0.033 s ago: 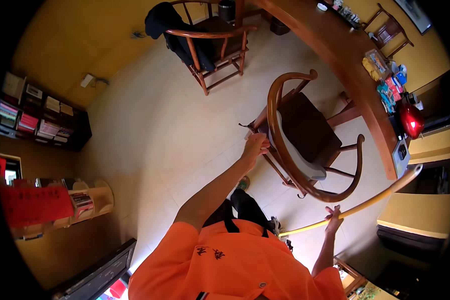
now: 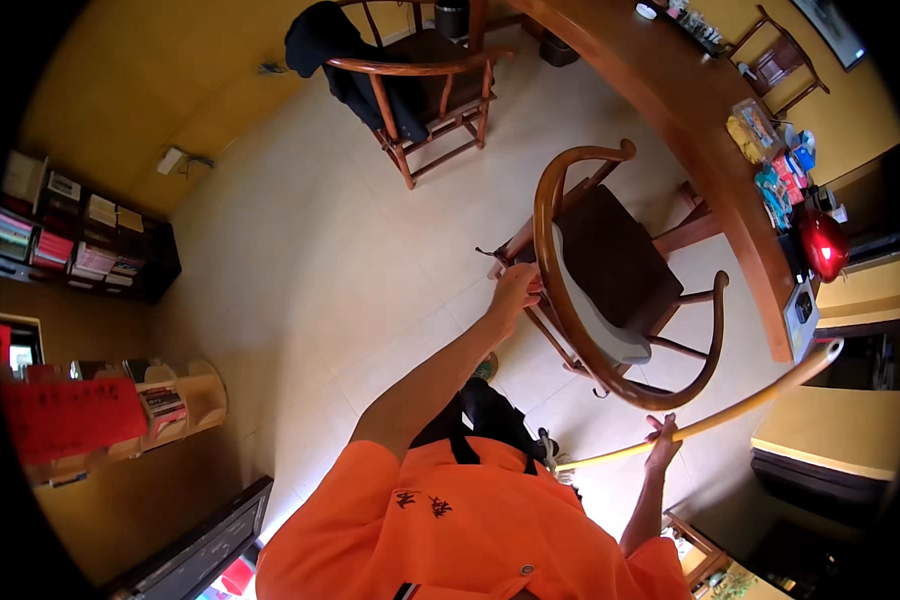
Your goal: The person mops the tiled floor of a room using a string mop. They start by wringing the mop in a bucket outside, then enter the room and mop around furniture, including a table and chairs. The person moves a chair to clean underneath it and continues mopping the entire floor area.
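My left hand (image 2: 517, 289) reaches to the back of a brown wooden armchair (image 2: 618, 262). Its fingers are bent together against the chair's outer side, beside the curved top rail, and their tips are partly hidden. A grey cushion (image 2: 592, 306) lies inside the chair back, and a thin dark tie (image 2: 487, 251) sticks out past my hand. On the right, my right hand (image 2: 662, 441) is closed around a long yellow pole (image 2: 732, 407) with some fingers sticking out. The pole slants from beside my feet up to the right; what its lower end carries is hidden.
A long curved wooden counter (image 2: 685, 110) with small goods and a red rounded object (image 2: 824, 245) runs along the right. Another armchair (image 2: 410, 68), draped with a dark jacket (image 2: 342, 60), stands at the back. Bookshelves (image 2: 88, 225) line the left wall above the pale tiled floor (image 2: 300, 240).
The pole's upper end and my right hand sit very slightly lower. My left hand stays at the chair back, and the view has shifted a little.
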`<state>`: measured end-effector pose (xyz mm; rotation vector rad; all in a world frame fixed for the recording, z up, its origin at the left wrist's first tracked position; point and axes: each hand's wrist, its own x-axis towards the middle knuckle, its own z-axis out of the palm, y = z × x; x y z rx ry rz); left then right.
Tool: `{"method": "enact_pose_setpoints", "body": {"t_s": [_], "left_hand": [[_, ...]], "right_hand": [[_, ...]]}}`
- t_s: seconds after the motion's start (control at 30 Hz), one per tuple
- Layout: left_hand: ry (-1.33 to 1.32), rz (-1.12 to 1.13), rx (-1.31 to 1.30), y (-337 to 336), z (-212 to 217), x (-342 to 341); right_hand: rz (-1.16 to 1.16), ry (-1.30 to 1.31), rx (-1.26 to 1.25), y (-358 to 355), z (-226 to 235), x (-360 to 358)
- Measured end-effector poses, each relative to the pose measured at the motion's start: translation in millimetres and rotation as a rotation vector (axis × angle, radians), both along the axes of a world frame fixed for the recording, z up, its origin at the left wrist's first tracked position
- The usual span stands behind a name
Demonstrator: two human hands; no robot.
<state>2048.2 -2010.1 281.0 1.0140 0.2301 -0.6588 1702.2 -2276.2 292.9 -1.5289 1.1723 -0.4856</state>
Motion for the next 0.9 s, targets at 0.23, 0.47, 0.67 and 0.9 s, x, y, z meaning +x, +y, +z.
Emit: {"method": "enact_pose_setpoints", "body": {"t_s": [0.23,0.47,0.67,0.9], "left_hand": [[0.405,-0.123,-0.246,-45.8,6.7,72.8],[0.668,-0.237,-0.177,-67.6,-0.5,100.8],[0.682,-0.223,0.004,-65.7,21.7,118.6],[0.692,-0.227,0.098,-43.4,26.4,152.2]], "right_hand": [[-0.238,0.055,-0.028,32.9,11.1,55.6],[-0.396,0.043,-0.036,49.2,6.6,67.9],[-0.396,0.089,0.002,65.2,24.5,89.8],[-0.413,0.141,0.013,88.3,9.1,84.7]]}}
